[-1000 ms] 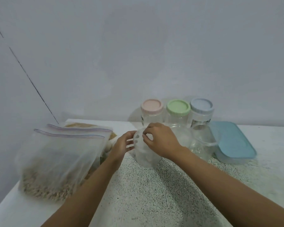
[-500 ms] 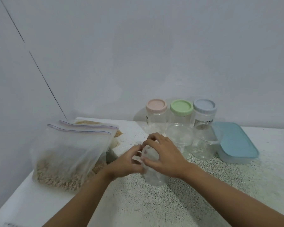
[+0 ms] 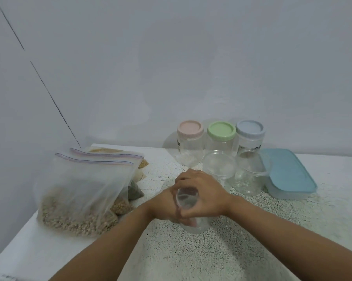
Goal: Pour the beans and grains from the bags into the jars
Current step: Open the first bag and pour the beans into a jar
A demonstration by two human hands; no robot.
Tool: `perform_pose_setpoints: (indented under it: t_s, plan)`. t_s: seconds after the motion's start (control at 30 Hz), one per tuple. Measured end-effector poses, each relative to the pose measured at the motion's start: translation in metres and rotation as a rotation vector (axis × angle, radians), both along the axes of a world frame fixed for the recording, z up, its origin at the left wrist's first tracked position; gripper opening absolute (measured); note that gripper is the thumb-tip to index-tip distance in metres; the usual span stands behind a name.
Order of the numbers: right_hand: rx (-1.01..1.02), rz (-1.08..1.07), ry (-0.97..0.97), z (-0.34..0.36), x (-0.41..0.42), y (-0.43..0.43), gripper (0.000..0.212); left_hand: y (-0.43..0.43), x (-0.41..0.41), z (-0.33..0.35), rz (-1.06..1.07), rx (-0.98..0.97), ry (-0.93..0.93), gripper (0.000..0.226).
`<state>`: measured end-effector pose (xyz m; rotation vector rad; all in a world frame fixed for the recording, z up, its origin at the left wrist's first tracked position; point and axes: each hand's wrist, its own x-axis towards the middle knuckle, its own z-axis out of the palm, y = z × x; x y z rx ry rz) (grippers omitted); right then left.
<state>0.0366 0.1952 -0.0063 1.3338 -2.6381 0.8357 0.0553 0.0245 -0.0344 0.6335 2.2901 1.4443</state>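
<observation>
1. Clear plastic jar (image 3: 194, 225) stands on the table (image 3: 221, 258) at the frame's centre, near the grain bags (image 3: 79, 189) at left, probably placed there for easy filling
2. The left hand (image 3: 163, 205) grips its side to steady it; the right hand (image 3: 203, 191) arches over its top, fingers clamped round the rim

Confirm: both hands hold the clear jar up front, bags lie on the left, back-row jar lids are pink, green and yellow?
Wrong on one colour: the head view shows a pink lid, a green lid and a blue lid in the back row, no yellow one. The rest holds: left hand and right hand hold the clear jar up front, bags lie on the left.
</observation>
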Motion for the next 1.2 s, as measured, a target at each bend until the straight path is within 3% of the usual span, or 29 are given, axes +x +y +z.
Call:
perform_pose_setpoints:
  t_s: [0.13,0.23,0.33,0.4,0.5,0.57,0.63,0.73,0.8,0.87,1.0,1.07,1.13,1.2]
  plan:
    - [0.04,0.039,0.071,0.002,0.003,0.004,0.042,0.001,-0.005,0.002,-0.11,0.001,0.072,0.062]
    - [0.208,-0.127,0.187,0.007,0.008,0.009,0.063,0.002,-0.006,-0.001,-0.088,0.029,0.088,0.064]
    - [0.381,-0.238,0.203,0.016,0.012,0.006,0.067,0.001,-0.006,-0.004,-0.042,0.062,0.062,0.068]
    - [0.37,-0.177,0.088,0.025,0.013,0.005,0.062,0.0,-0.006,-0.011,-0.058,0.038,0.055,0.068]
    - [0.308,0.083,-0.219,0.039,0.01,0.002,0.043,-0.002,-0.005,-0.013,-0.044,0.022,0.034,0.075]
    - [0.22,0.104,-0.272,0.043,0.01,0.002,0.033,-0.004,-0.005,-0.014,-0.017,0.001,0.024,0.081]
    - [0.205,-0.029,-0.153,0.041,0.013,0.004,0.042,-0.006,-0.005,-0.015,0.003,-0.01,0.018,0.074]
    - [0.479,-0.312,0.102,0.037,0.023,0.003,0.077,-0.003,-0.003,-0.011,-0.014,-0.002,0.002,0.062]
    - [0.546,-0.365,0.118,0.035,0.03,-0.001,0.071,-0.001,-0.004,-0.011,-0.036,0.015,0.034,0.063]
    - [0.501,-0.263,0.087,0.035,0.03,-0.001,0.062,0.001,-0.001,-0.011,-0.059,-0.02,0.057,0.065]
    - [0.222,0.007,-0.269,0.046,0.022,0.009,0.042,-0.003,0.001,-0.013,0.028,0.029,0.042,0.083]
    - [0.191,-0.133,-0.166,0.043,0.02,0.012,0.042,-0.004,0.001,-0.017,0.019,0.035,-0.004,0.076]
    - [0.404,-0.344,0.02,0.04,0.024,0.01,0.065,-0.001,0.001,-0.014,-0.009,0.04,-0.017,0.07]
    - [0.554,-0.429,0.0,0.036,0.029,0.005,0.077,0.001,0.001,-0.012,-0.023,0.056,0.008,0.068]
